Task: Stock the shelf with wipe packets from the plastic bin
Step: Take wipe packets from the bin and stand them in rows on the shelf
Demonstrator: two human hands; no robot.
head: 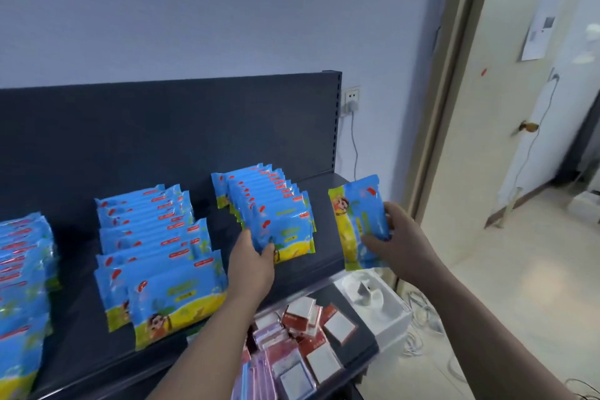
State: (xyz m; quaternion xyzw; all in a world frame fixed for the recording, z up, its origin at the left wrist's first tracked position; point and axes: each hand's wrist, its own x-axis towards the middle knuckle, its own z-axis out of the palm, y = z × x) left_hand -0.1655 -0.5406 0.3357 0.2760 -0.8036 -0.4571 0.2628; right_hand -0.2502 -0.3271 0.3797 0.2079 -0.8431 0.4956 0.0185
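Note:
Blue and yellow wipe packets stand in rows on the dark shelf. My left hand grips the front packet of the right-hand row, thumb on its face. My right hand holds a single wipe packet upright above the shelf's right end, apart from that row. A middle row and a left row of the same packets fill the shelf further left. The plastic bin is out of view.
Below the shelf's front edge a lower shelf carries red and white small packs and pink ones. A white box sits at its right end. A wall socket with a cable is behind the shelf. A doorway opens on the right.

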